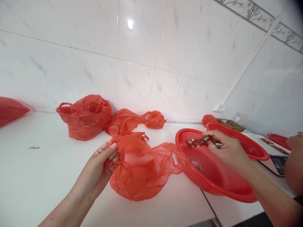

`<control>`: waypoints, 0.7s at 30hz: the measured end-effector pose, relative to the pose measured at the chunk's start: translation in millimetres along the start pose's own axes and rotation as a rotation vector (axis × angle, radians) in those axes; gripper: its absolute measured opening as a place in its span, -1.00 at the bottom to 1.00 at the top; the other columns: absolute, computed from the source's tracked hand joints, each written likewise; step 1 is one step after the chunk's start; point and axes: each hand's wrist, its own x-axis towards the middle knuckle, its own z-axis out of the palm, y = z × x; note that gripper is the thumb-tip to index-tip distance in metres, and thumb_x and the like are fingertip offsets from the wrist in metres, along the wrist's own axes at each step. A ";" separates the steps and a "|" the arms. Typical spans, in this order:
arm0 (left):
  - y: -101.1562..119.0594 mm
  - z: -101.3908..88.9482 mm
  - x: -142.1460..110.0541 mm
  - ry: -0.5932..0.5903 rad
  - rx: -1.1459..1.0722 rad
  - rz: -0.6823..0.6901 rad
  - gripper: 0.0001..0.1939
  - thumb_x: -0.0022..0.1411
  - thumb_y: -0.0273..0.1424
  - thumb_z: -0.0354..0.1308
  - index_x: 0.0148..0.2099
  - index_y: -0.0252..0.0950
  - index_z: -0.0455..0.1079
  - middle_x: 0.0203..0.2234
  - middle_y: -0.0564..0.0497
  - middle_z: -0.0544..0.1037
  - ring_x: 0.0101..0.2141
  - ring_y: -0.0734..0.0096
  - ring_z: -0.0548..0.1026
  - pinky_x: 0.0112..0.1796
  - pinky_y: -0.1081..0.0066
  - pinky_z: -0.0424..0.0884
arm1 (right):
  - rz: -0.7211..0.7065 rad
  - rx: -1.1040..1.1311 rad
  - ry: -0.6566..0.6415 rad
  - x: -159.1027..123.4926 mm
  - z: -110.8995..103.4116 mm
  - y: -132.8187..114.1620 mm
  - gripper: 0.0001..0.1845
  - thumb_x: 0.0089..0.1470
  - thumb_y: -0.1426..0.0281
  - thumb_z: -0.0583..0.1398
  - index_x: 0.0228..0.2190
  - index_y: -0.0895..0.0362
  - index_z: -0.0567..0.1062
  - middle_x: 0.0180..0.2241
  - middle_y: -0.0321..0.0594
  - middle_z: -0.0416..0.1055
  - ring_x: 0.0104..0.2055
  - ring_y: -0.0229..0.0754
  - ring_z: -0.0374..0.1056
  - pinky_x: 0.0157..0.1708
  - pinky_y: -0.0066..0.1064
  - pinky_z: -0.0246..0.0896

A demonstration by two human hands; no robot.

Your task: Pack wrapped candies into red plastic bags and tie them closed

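Note:
My left hand pinches the edge of a thin red plastic bag, which lies spread on the white table with its mouth loose toward the right. Over a large red plastic basket, my right hand grips a small dark red snack packet with a printed food picture. Inside the basket, near its left wall, there is a small printed packet. The bag's right end touches or overlaps the basket's rim; I cannot tell which.
A full red bag and a crumpled red bag stand by the tiled wall. Behind the basket are another red basket and a cardboard box. A co-worker's hand is at the right, beside a scale-like device.

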 end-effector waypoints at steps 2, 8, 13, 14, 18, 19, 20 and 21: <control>-0.5 -0.5 0.1 -0.002 -0.002 0.007 -0.69 0.12 -0.37 0.25 -0.47 -0.29 0.13 -0.58 0.17 0.04 -0.59 0.63 0.08 -0.60 0.64 0.22 | -0.073 0.041 0.062 -5.2 -9.0 -43.5 -0.77 0.03 0.43 0.11 -0.24 -0.03 0.47 -0.42 -0.32 0.48 -0.56 -0.27 0.32 -0.59 -0.46 0.20; -2.2 1.2 -1.0 -0.028 0.005 0.007 -0.73 0.14 -0.37 0.23 -0.45 -0.29 0.17 -0.59 0.17 0.03 -0.59 0.62 0.08 -0.60 0.63 0.24 | -0.595 0.169 -0.221 -13.5 28.0 -125.7 -0.58 0.00 0.62 -0.01 -0.21 -0.04 0.44 -0.35 -0.36 0.50 -0.36 -0.27 0.41 -0.40 -0.46 0.29; -2.3 2.5 -5.7 -0.006 0.022 -0.008 -0.76 0.09 -0.37 0.27 -0.43 -0.30 0.24 -0.59 0.17 0.06 -0.59 0.62 0.09 -0.60 0.63 0.24 | -0.645 0.188 -0.369 7.7 71.8 -137.2 -0.61 0.06 0.57 0.06 -0.11 -0.03 0.39 -0.17 -0.31 0.49 -0.17 -0.19 0.41 -0.25 -0.38 0.33; -2.1 1.9 -5.9 -0.014 0.022 -0.015 -0.77 0.09 -0.37 0.27 -0.43 -0.30 0.25 -0.59 0.17 0.06 -0.59 0.62 0.09 -0.60 0.63 0.24 | -0.622 0.228 -0.347 12.9 71.3 -134.3 -0.63 0.07 0.53 0.09 -0.08 -0.02 0.38 -0.08 -0.31 0.45 -0.09 -0.18 0.38 -0.17 -0.36 0.32; -2.8 -2.0 -1.9 -0.012 0.022 -0.007 -0.77 0.06 -0.39 0.30 -0.42 -0.29 0.26 -0.60 0.18 0.04 -0.60 0.62 0.06 -0.61 0.63 0.23 | -0.402 0.232 -0.119 29.3 45.7 -104.1 -0.73 0.10 0.40 0.13 -0.12 -0.01 0.41 -0.09 -0.30 0.43 -0.09 -0.21 0.37 -0.12 -0.33 0.29; -3.5 -3.0 0.1 -0.003 0.026 -0.005 -0.76 0.05 -0.39 0.30 -0.43 -0.29 0.25 -0.60 0.18 0.05 -0.59 0.62 0.06 -0.61 0.63 0.24 | -0.316 0.196 -0.062 31.5 38.6 -91.9 -0.77 0.10 0.38 0.12 -0.16 0.00 0.43 -0.14 -0.29 0.45 -0.14 -0.21 0.39 -0.17 -0.34 0.29; -4.5 -3.9 2.0 0.007 0.031 -0.004 -0.75 0.04 -0.40 0.31 -0.43 -0.29 0.24 -0.60 0.18 0.06 -0.58 0.61 0.07 -0.62 0.63 0.24 | -0.226 0.155 -0.028 32.7 33.1 -78.3 -0.79 0.09 0.37 0.12 -0.20 0.00 0.44 -0.20 -0.29 0.47 -0.19 -0.20 0.40 -0.22 -0.34 0.29; -5.5 -4.5 3.7 0.013 0.037 -0.004 -0.74 0.03 -0.40 0.31 -0.44 -0.29 0.23 -0.59 0.18 0.07 -0.58 0.61 0.07 -0.62 0.63 0.24 | -0.136 0.118 -0.028 32.8 29.7 -63.5 -0.81 0.09 0.36 0.11 -0.23 0.01 0.45 -0.24 -0.28 0.48 -0.22 -0.20 0.40 -0.27 -0.35 0.29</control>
